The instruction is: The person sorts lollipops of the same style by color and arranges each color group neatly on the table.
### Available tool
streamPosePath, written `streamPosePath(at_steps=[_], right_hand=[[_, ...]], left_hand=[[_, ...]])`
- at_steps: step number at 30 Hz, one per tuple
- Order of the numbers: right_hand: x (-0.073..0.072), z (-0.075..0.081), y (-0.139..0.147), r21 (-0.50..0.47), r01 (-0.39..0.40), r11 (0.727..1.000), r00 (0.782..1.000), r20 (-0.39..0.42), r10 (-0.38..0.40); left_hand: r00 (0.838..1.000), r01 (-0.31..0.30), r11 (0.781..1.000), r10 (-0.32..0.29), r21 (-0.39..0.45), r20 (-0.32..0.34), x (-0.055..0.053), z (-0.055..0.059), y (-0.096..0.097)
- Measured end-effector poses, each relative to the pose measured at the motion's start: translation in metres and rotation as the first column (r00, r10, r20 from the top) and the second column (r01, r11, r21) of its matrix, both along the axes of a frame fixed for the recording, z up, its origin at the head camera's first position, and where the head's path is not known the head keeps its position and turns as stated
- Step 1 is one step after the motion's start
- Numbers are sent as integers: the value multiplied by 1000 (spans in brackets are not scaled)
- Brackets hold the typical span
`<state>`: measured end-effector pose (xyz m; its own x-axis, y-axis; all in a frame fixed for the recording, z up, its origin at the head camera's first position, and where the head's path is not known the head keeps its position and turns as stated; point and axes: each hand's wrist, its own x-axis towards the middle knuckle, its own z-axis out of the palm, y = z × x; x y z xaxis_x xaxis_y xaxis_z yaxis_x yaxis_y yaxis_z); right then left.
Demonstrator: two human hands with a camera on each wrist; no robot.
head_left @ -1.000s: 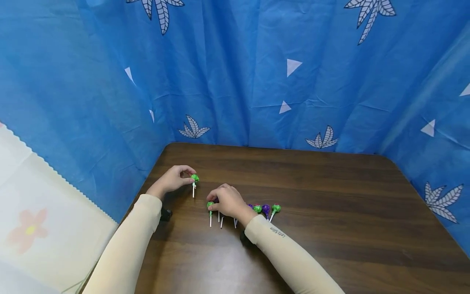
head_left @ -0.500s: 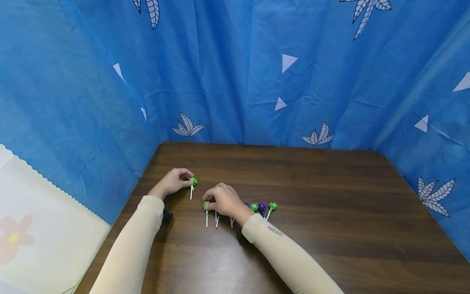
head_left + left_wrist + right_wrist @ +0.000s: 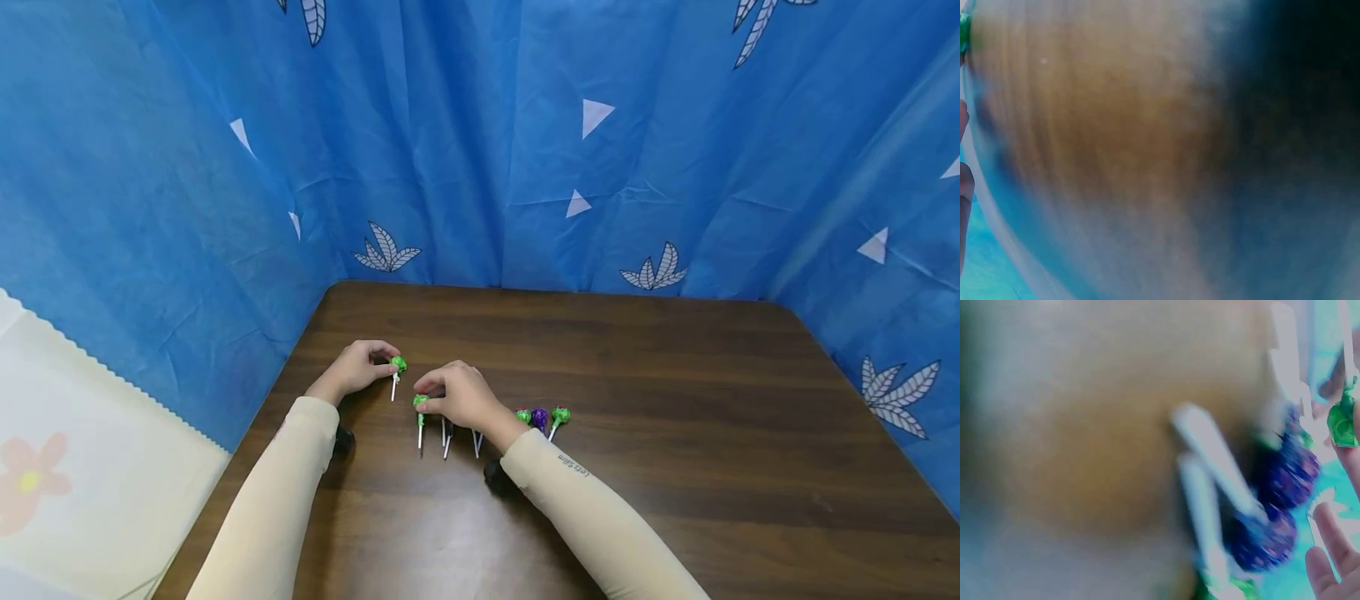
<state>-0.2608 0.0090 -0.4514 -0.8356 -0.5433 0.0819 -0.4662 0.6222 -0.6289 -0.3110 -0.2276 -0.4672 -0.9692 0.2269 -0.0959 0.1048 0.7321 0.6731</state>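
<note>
Head view: the left hand [image 3: 354,368] pinches a round, green-wrapped lollipop with a thin white stick [image 3: 399,364] at the left of the brown wood-grain table [image 3: 675,358]. The right hand [image 3: 467,402] pinches another round, green-wrapped lollipop [image 3: 421,402] near it. I can't tell if these two touch the table. Shiny purple-wrapped lollipops [image 3: 1266,540] are under the right hand. If that hand dips or swings, it could bump them crooked. A loose pinch could let a round candy roll.
</note>
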Motion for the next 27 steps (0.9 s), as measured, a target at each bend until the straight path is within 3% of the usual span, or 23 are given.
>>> streamPosePath(at_steps=[4, 10, 19, 27], right_hand=[[-14, 10, 5, -154, 70, 986, 994, 90, -57], [-37, 21, 13, -251, 143, 957, 985, 132, -113], [-60, 14, 11, -208, 177, 962, 970, 201, -135], [-63, 8, 2, -120, 205, 971, 954, 245, -171]], left_hand=[[1000, -22, 1000, 22, 19, 8, 0, -1, 0], [999, -36, 999, 36, 29, 6, 0, -3, -1], [999, -35, 998, 34, 47, 15, -3, -4, -3], [999, -31, 998, 30, 47, 19, -6, -7, -4]])
